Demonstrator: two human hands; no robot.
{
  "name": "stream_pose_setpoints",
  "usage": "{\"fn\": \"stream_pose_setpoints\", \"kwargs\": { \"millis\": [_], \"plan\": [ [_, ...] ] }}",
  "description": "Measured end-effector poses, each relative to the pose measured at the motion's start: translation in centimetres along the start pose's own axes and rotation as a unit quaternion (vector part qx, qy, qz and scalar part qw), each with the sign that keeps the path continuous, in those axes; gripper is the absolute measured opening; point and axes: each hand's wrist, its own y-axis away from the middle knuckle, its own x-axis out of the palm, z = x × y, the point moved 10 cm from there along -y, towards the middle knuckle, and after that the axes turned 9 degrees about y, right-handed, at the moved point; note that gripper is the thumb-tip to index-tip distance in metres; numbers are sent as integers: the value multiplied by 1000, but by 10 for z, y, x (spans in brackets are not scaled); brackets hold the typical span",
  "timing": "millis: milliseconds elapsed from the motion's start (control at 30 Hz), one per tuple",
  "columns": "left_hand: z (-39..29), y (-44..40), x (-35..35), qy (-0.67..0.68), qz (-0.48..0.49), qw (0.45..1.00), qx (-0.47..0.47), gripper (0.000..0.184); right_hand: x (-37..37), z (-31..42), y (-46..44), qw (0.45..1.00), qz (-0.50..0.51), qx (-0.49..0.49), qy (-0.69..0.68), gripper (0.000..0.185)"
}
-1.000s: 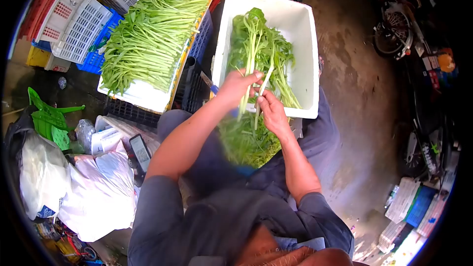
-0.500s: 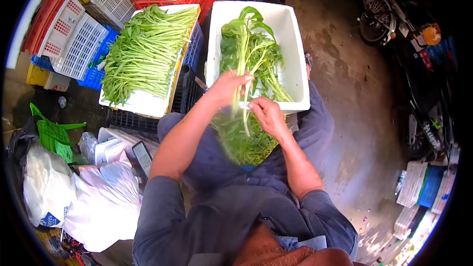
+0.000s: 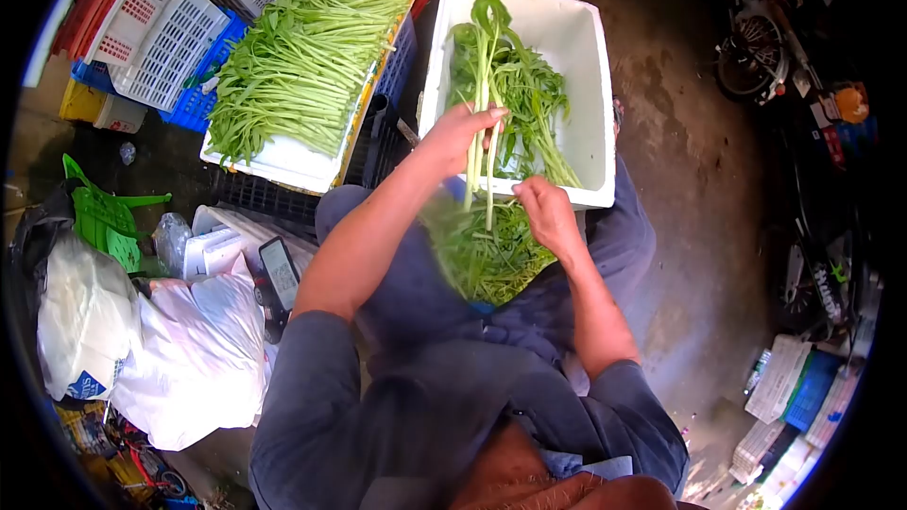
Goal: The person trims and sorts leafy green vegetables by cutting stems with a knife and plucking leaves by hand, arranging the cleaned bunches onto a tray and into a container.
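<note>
My left hand [image 3: 461,140] is closed round a few long pale-green stalks of water spinach [image 3: 483,61], holding them upright over the near side of a white foam box [image 3: 593,85]. Their leaves point away from me and the cut ends hang toward my lap. To the right of those ends is my right hand [image 3: 552,217], thumb and fingers pressed together; anything between them is hidden. More greens [image 3: 534,94] lie inside the box. Below my hands, a heap of leafy pieces [image 3: 496,250] sits between my knees, its container mostly hidden.
On the left, water spinach [image 3: 302,76] lies in rows on a white foam lid [image 3: 283,162] atop crates. Stacked plastic crates [image 3: 161,66] stand behind it. A phone [image 3: 279,272] and white bags [image 3: 194,349] are at lower left. A motorbike [image 3: 812,264] stands at right.
My right hand has come away from the stalk ends to the right, opening a gap. My left hand still grips the stalks. The whole view has shifted slightly.
</note>
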Motion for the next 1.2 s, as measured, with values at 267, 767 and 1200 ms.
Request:
{"fn": "stream_pose_setpoints", "kwargs": {
  "millis": [267, 767, 1200],
  "plan": [
    [-13, 2, -10, 29, -39, 997, 53, 20, 54, -14, 30, 991, 93, -56, 84, 25],
    [9, -1, -3, -21, -13, 1000, 2, 19, -6, 15, -68, 981, -122, -7, -153, 17],
    [-22, 1, -22, 30, -100, 993, 55, 18, 38, -1, 17, 996, 29, -58, -60, 12]
  ]
}}
